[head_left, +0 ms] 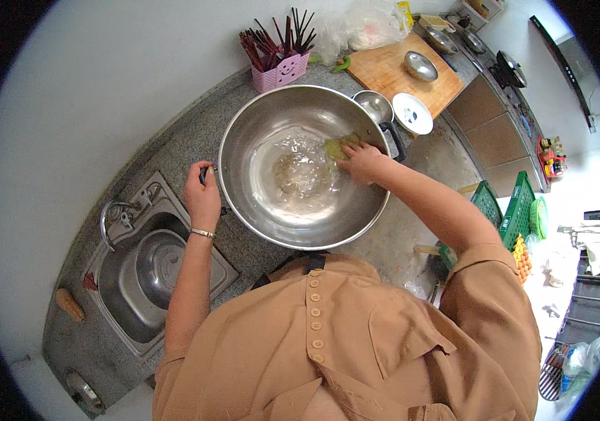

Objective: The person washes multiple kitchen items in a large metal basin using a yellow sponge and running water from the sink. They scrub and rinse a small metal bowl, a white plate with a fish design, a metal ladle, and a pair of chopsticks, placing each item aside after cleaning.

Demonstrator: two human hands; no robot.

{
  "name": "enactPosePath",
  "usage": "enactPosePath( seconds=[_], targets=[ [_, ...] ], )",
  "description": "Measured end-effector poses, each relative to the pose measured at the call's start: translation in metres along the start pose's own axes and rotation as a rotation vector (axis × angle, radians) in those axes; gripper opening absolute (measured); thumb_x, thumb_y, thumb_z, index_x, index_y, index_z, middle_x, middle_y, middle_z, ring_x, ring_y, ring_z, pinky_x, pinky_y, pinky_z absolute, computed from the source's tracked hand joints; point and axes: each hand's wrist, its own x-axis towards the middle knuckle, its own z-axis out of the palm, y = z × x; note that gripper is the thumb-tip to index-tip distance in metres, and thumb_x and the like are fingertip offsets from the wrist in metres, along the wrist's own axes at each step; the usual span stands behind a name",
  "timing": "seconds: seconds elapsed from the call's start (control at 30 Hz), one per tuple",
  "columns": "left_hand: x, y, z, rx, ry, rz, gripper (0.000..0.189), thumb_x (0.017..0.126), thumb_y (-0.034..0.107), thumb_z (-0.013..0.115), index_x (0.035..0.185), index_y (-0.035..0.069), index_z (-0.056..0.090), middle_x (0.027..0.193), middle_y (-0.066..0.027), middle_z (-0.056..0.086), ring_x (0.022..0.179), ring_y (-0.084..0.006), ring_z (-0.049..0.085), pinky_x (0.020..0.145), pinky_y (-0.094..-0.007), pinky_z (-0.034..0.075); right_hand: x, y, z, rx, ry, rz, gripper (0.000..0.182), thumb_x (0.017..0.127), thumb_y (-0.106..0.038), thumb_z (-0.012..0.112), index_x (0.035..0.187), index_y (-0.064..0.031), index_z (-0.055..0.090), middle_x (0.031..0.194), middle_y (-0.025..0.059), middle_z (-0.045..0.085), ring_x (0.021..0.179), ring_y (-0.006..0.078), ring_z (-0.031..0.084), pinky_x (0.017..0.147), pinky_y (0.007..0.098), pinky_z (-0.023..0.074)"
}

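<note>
A large stainless steel pan [257, 210] with shallow water in its bottom stands in front of me at the counter. My left hand [203, 192] is closed around the black handle on its left side. Inside, my right hand [364, 162] presses a yellow-green cleaning cloth or pad [341, 146] against the right part of the inner wall. The right hand looks slightly blurred. A second black handle [399, 142] sticks out beyond it on the right. Brownish residue shows in the water [294, 173] near the middle.
To the left, a steel sink [121, 305] with a faucet [107, 221] holds a metal basin [160, 266]. Behind the pan stand a pink chopstick basket [281, 73], a steel bowl [374, 105], a white plate [412, 114] and a wooden cutting board [379, 60]. Green crates [518, 205] are at right.
</note>
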Motion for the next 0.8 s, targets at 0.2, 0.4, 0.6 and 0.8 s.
enactPosePath(
  seconds=[0.2, 0.4, 0.6, 0.8],
  targets=[
    [0.001, -0.010, 0.002, -0.024, 0.049, 0.046, 0.015, 0.090, 0.013, 0.056, 0.103, 0.006, 0.060, 0.085, -0.0119, 0.064, 0.074, -0.0240, 0.060, 0.069, -0.0353, 0.046, -0.039, -0.044, 0.000, -0.085, -0.318, -0.519, 0.046, 0.090, -0.020, 0.042, 0.135, -0.0122, 0.047, 0.150, 0.0167, 0.026, 0.136, 0.0368, 0.027, 0.110, 0.0508, 0.0235],
    [0.002, -0.013, 0.004, -0.040, 0.057, 0.058, 0.014, 0.089, 0.011, 0.057, 0.102, 0.006, 0.061, 0.088, -0.0134, 0.065, 0.078, -0.0271, 0.061, 0.071, -0.0360, 0.047, 0.002, -0.106, 0.004, 0.566, 0.032, -0.873, 0.044, 0.095, -0.025, 0.040, 0.135, -0.0060, 0.041, 0.149, 0.0218, 0.023, 0.135, 0.0429, 0.024, 0.112, 0.0497, 0.0218],
    [0.002, -0.018, 0.007, -0.026, 0.073, 0.051, 0.015, 0.089, 0.011, 0.057, 0.102, 0.005, 0.060, 0.091, -0.0134, 0.065, 0.081, -0.0278, 0.062, 0.073, -0.0363, 0.047, 0.041, -0.141, -0.059, 0.400, 0.210, -0.416, 0.063, 0.094, -0.032, 0.044, 0.149, -0.0170, 0.019, 0.156, 0.0170, 0.003, 0.142, 0.0382, 0.014, 0.108, 0.0633, 0.0192],
    [-0.001, -0.004, 0.004, -0.029, 0.044, 0.013, 0.015, 0.089, 0.012, 0.056, 0.102, 0.005, 0.060, 0.086, -0.0108, 0.063, 0.076, -0.0226, 0.059, 0.071, -0.0336, 0.046, 0.068, -0.100, -0.066, 0.450, 0.393, -0.053, 0.066, 0.091, -0.029, 0.047, 0.150, -0.0240, 0.018, 0.157, 0.0129, 0.006, 0.142, 0.0363, 0.014, 0.107, 0.0653, 0.0162]
  ],
)
